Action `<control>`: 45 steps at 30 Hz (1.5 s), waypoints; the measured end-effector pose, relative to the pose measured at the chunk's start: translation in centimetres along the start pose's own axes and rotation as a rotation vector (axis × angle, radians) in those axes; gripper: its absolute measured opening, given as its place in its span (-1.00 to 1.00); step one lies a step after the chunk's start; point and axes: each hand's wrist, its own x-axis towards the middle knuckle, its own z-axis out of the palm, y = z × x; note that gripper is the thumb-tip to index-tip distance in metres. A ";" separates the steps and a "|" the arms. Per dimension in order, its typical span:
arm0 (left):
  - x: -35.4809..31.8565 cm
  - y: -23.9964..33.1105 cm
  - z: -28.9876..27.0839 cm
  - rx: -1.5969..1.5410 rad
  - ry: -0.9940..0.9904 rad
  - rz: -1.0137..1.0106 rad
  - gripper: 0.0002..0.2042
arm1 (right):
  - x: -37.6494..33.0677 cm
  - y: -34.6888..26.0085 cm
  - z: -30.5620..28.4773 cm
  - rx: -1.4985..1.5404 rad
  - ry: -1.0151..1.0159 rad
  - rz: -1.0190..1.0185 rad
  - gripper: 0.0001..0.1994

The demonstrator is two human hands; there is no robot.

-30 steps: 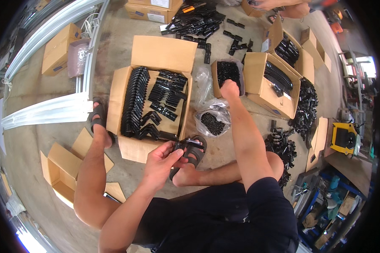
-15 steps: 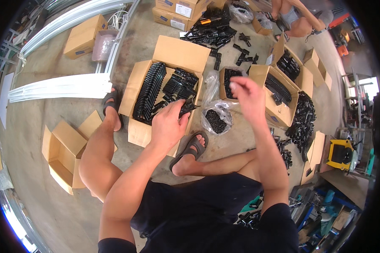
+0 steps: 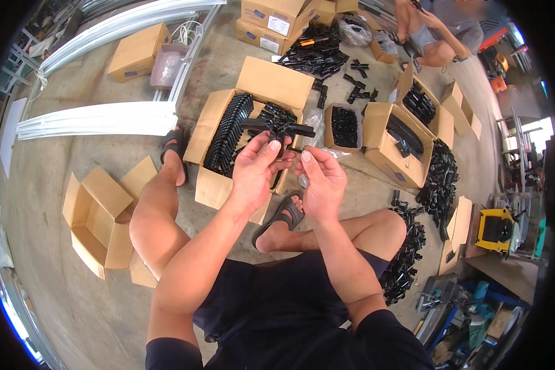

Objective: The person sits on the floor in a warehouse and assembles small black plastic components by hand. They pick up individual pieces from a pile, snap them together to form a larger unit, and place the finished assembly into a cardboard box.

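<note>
Over an open cardboard box (image 3: 274,81), my left hand (image 3: 253,176) is closed around a black branched bracket (image 3: 302,129) with several arms. My right hand (image 3: 324,185) is beside it, thumb and fingertips pinching a small dark pin-like piece (image 3: 295,149) against or close to the bracket's lower side; whether they touch I cannot tell. Similar black brackets (image 3: 231,132) lie stacked in rows inside the box below. To its right is a small carton (image 3: 330,145) filled with tiny black pieces. A plastic bag is mostly hidden behind my right hand.
Two open boxes of black parts (image 3: 385,151) stand to the right, beside a heap of black parts (image 3: 438,172). Another pile (image 3: 314,58) lies ahead. White metal profiles (image 3: 98,120) and an open carton (image 3: 95,213) are at left. Another person (image 3: 438,37) sits at upper right.
My right hand has come down and left from over the small carton to meet my left hand. The bracket in my left hand is now raised and turned, its arms in plain view.
</note>
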 end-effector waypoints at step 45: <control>1.1 -0.9 1.2 1.432 0.007 0.749 -0.47 | 4.3 -2.9 -2.8 -1.168 -0.349 -1.154 -0.76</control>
